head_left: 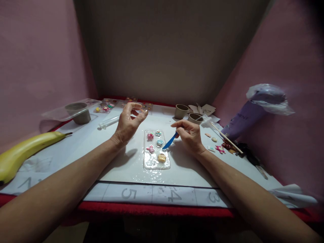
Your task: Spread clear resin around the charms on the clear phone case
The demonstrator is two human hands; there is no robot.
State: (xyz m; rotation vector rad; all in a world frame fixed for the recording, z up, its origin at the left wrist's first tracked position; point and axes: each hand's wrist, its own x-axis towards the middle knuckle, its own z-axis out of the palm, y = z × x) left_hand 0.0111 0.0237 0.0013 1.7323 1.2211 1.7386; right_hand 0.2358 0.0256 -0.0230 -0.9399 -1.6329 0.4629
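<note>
A clear phone case (148,162) lies flat on the white board, its surface glossy and wet-looking. Several small charms sit on it, among them a yellow one (162,157), a light blue one (159,143) and a pink one (151,149). My right hand (188,133) grips a blue plastic knife (170,141), whose tip is over the case's right edge; whether it touches cannot be told. My left hand (131,121) is raised above and left of the case, fingers curved and apart, with nothing visible in them.
Left are a yellow banana (30,148), a clear plastic lid (68,108), a cup (82,117) and a syringe (108,122). Two cups (181,111) stand at the back right. Loose charms (220,149), a wooden stick (226,137) and a purple plastic-topped bundle (243,118) lie right.
</note>
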